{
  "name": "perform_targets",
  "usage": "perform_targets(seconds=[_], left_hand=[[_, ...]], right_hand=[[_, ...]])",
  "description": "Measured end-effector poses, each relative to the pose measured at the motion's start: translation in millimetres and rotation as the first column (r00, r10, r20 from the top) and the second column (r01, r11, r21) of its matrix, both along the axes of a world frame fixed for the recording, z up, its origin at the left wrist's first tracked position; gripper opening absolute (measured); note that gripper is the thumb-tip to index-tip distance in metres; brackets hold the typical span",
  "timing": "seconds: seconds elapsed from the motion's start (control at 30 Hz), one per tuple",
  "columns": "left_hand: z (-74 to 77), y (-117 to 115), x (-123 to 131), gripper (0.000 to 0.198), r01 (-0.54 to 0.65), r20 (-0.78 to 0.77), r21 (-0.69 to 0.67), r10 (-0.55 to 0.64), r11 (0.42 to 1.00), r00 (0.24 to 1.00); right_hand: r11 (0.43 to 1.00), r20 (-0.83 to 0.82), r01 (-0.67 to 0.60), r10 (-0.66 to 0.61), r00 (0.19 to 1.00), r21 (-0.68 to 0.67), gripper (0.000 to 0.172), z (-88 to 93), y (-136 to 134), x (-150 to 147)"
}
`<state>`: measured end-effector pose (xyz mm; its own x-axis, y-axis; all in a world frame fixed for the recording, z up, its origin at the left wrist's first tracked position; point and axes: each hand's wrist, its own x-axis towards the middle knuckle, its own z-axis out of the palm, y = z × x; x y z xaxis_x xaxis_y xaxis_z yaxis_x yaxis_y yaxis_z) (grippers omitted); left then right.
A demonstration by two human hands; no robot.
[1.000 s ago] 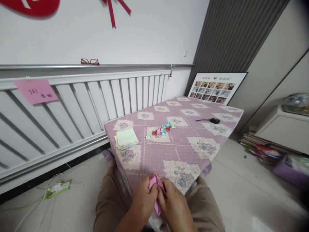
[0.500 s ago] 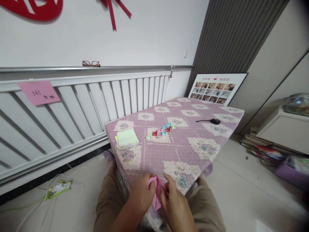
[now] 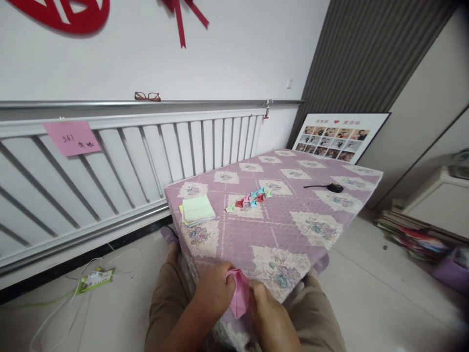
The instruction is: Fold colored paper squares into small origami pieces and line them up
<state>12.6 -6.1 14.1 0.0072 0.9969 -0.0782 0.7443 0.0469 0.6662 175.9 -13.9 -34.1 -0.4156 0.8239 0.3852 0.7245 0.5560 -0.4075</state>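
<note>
Between my hands, over the near edge of the table, is a partly folded piece of pink origami paper [image 3: 240, 296]. My left hand [image 3: 216, 288] pinches its left side, thumb in front. On the right side, my right hand [image 3: 267, 310] grips the paper with curled fingers, some of them hidden behind it. Farther up the tablecloth [image 3: 242, 242] lies a cluster of several small folded paper pieces [image 3: 250, 199] in red, pink, blue and green. Left of them sits a stack of square paper sheets [image 3: 198, 209], pale green on top.
A black object with a thin handle or cord [image 3: 334, 187] lies toward the table's right side. A white radiator [image 3: 128, 161] runs along the left. On the floor are a power strip [image 3: 95, 279] with cords and a pile of magazines [image 3: 410, 234].
My right hand's fingers have closed in on the pink paper, where they were more raised before. The view has shifted slightly, moving the scene rightward.
</note>
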Motion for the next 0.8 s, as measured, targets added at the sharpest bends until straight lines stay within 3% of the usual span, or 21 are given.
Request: perform_targets(seconds=[0.13, 0.27, 0.43, 0.57, 0.63, 0.8], left_hand=[[3.0, 0.3, -1.0, 0.032, 0.034, -0.062, -0.033, -0.036, 0.999, 0.997], [4.3, 0.6, -1.0, 0.031, 0.074, -0.137, -0.071, -0.084, 0.995, 0.987], [2.3, 0.7, -2.8, 0.030, 0.093, -0.196, -0.083, -0.107, 0.992, 0.975], [1.0, -0.2, -5.6, 0.028, 0.091, -0.208, -0.080, -0.105, 0.993, 0.972], [0.5, -0.7, -6.4, 0.026, 0.083, -0.212, -0.069, -0.096, 0.994, 0.973], [-0.3, -1.8, -5.9, 0.026, 0.090, -0.193, -0.034, -0.095, 0.995, 0.977]], right_hand=[[0.998, 0.137, -0.063, 0.063, 0.989, -0.003, 0.059, -1.8, -0.4, 3.2], [0.997, 0.159, -0.065, 0.072, 0.985, -0.045, 0.060, -5.0, 2.5, 2.1], [0.950, 0.128, -0.196, 0.231, 0.964, -0.242, 0.045, 15.5, 3.5, -0.8], [0.918, 0.119, -0.209, 0.262, 0.958, -0.338, 0.061, 23.5, 3.0, 0.5], [0.931, 0.145, -0.192, 0.246, 0.958, -0.310, 0.066, 19.0, 4.0, 1.9], [0.976, 0.167, -0.194, 0.209, 0.963, -0.102, 0.050, 2.5, 8.0, 3.1]])
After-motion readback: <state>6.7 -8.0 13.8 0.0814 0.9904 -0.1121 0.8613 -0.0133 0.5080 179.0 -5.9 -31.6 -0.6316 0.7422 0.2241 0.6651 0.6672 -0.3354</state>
